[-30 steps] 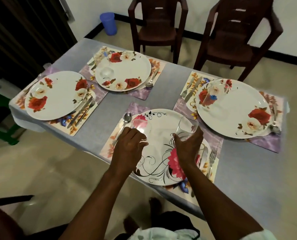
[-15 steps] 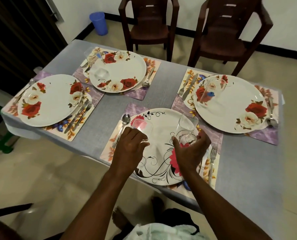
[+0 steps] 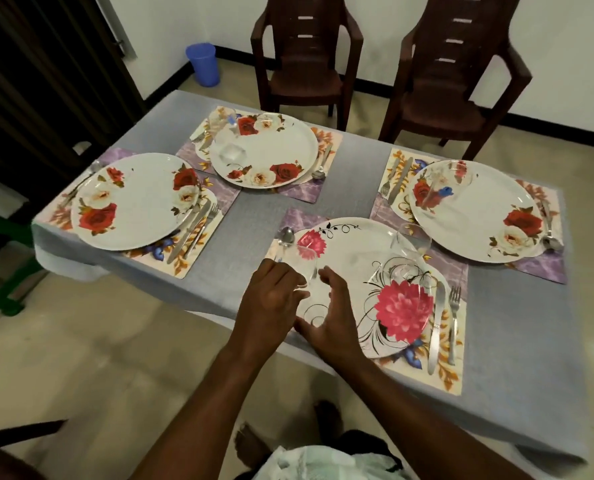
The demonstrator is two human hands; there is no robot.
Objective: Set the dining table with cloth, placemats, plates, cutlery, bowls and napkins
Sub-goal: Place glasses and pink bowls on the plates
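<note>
A grey cloth [image 3: 517,341] covers the table, with a floral placemat under each plate. On the near plate [image 3: 351,258], white with a pink flower, stand two clear glasses. My left hand [image 3: 271,299] grips the left glass [image 3: 307,252] low down, at the plate's left edge. Just to its right, my right hand [image 3: 330,317] hovers over the plate with thumb and fingers spread, holding nothing. The second glass [image 3: 408,251] stands free on the plate's right side. A spoon [image 3: 285,237] lies left of the plate, and a knife [image 3: 435,327] and fork [image 3: 454,317] lie to its right.
Three rose-patterned plates with cutlery sit at the left [image 3: 139,202], far [image 3: 278,147] and right [image 3: 479,216]; the far and right ones carry clear glassware. Two brown chairs [image 3: 306,64] stand beyond the table, with a blue bin [image 3: 203,64] by the wall.
My right hand has let go of the right glass and moved left across the plate to beside my left hand. My left hand has stayed on the left glass.
</note>
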